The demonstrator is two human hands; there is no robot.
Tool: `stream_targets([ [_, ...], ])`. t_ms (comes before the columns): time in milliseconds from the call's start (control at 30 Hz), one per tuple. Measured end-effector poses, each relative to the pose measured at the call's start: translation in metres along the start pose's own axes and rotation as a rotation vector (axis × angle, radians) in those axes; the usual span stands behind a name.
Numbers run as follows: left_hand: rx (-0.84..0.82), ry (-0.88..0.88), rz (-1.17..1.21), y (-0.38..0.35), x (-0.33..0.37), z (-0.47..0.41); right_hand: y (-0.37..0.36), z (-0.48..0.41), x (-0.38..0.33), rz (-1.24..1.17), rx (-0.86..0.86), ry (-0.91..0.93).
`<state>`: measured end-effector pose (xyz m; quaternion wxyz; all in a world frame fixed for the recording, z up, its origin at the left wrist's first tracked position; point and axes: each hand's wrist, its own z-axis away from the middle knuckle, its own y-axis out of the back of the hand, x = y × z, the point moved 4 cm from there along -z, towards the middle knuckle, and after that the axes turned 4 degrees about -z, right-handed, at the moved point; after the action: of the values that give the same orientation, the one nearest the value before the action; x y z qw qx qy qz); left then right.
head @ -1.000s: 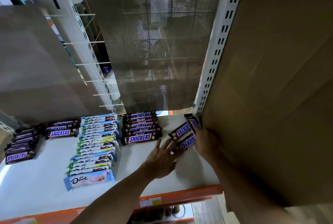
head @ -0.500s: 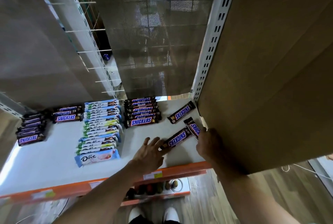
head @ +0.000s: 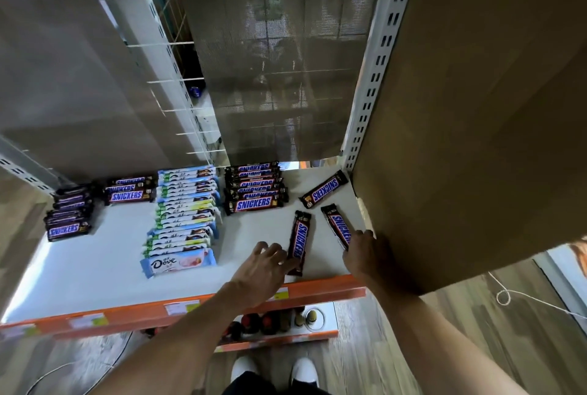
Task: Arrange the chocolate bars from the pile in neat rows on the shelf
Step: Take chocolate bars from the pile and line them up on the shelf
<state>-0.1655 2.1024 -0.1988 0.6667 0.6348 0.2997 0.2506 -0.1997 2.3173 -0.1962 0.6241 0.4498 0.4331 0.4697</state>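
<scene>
Middle Snickers bar swung from slant to near-vertical in frame. Left grip, fingers spread and relaxed, touches its lower end. Right grip covers lower end of right bar; pinch or mere touch unclear. Third bar lies slanted above, on shelf, right of Snickers row.

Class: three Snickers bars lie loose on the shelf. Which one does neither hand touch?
The rear Snickers bar, slanted beside the white upright; the left hand touches the middle bar, the right hand the rightmost bar.
</scene>
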Motion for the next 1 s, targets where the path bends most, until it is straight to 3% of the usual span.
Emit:
stream_targets([
  [133, -0.001, -0.066, -0.012, 0.003, 0.009, -0.016, -0.002, 0.001, 0.006, -0.004, 0.015, 0.027],
  [267, -0.084, -0.014, -0.054, -0.001, 0.006, -0.035, -0.001, 0.004, 0.008, -0.003, 0.082, 0.072],
  [400, -0.186, -0.029, -0.137, -0.005, 0.003, -0.053, -0.005, 0.003, 0.011, -0.059, 0.053, 0.082],
  [467, -0.135, -0.048, -0.122, -0.001, 0.0, -0.062, -0.004, 0.003, 0.011, -0.005, 0.063, 0.08],
  [633, -0.216, -0.073, -0.172, -0.006, -0.009, -0.065, -0.005, -0.001, 0.01, 0.015, 0.037, 0.061],
  [1000, -0.053, 0.03, -0.032, -0.005, -0.035, -0.033, -0.002, -0.003, 0.005, -0.021, -0.058, 0.111],
])
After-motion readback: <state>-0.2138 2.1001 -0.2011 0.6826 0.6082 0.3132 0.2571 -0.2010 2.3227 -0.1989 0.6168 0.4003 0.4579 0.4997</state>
